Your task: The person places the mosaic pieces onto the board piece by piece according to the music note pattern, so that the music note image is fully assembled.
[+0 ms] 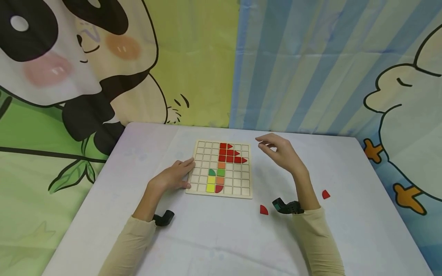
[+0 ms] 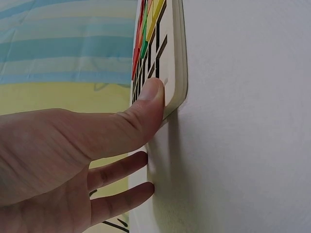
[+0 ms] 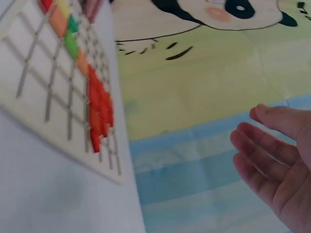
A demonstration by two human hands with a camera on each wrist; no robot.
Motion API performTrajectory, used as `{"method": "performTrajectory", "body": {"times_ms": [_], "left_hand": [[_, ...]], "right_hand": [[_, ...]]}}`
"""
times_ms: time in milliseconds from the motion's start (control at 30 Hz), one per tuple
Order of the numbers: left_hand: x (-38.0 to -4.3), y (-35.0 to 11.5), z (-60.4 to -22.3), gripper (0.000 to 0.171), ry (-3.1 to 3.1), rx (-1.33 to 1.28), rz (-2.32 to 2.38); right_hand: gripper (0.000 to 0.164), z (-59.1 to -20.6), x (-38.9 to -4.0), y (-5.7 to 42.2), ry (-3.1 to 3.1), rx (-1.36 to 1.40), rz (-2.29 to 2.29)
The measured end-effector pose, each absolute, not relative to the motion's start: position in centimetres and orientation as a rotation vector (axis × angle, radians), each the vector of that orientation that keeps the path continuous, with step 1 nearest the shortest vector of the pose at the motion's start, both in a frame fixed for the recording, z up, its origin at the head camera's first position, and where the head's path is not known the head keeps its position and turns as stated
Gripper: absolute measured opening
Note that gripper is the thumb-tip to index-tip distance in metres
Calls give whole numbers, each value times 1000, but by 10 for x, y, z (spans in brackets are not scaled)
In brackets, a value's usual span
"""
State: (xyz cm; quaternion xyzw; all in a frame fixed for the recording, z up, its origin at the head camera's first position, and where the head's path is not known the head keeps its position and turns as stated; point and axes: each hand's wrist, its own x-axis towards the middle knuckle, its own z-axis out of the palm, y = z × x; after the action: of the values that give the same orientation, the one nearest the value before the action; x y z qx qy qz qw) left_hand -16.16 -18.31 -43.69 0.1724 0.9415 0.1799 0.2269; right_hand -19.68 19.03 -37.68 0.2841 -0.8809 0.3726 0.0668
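A pale wooden grid board [image 1: 238, 180] lies on the white table, several of its cells filled with red, orange, green and yellow pieces. The red pieces [image 1: 228, 158] form pointed rows near its far side; a yellow piece [image 1: 210, 184] and a quarter-round red one sit in the near rows. My left hand [image 1: 172, 176] rests at the board's left edge, its thumb touching the near corner in the left wrist view. Above the table, to the right of the board, my right hand [image 1: 279, 151] hovers with loosely bent fingers and nothing between them.
Two loose red pieces lie on the table: a quarter-round piece [image 1: 264, 209] nearer the board and another red piece [image 1: 325, 194] farther right, beyond the right forearm. Behind the table's far edge hangs a cartoon-printed cloth [image 1: 197, 69]. Both wrists wear black camera mounts.
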Motion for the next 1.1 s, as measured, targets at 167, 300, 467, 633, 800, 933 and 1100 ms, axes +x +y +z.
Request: {"method": "performTrajectory", "body": {"times_ms": [167, 300, 467, 633, 800, 933, 1100], "left_hand": [[-162, -183, -438, 84, 2602, 489, 477], [-161, -183, -438, 84, 2599, 486, 472], [-161, -182, -438, 84, 2598, 490, 472], [-161, -183, -439, 85, 2601, 480, 468], [-162, -182, -437, 86, 2594, 474, 478], [-162, -181, -436, 85, 2596, 481, 480], [-163, -181, -437, 85, 2592, 473, 476]], "right_hand": [[25, -395, -192, 206, -2754, 887, 1164], [25, -412, -186, 228, -2844, 821, 1163], [25, -428, -180, 259, -2951, 796, 1119], [25, -431, -174, 288, -3024, 752, 1013], [26, -427, -166, 307, -3111, 698, 903], [25, -429, -159, 314, -3158, 688, 869], [23, -435, -155, 304, -3183, 731, 955]]}}
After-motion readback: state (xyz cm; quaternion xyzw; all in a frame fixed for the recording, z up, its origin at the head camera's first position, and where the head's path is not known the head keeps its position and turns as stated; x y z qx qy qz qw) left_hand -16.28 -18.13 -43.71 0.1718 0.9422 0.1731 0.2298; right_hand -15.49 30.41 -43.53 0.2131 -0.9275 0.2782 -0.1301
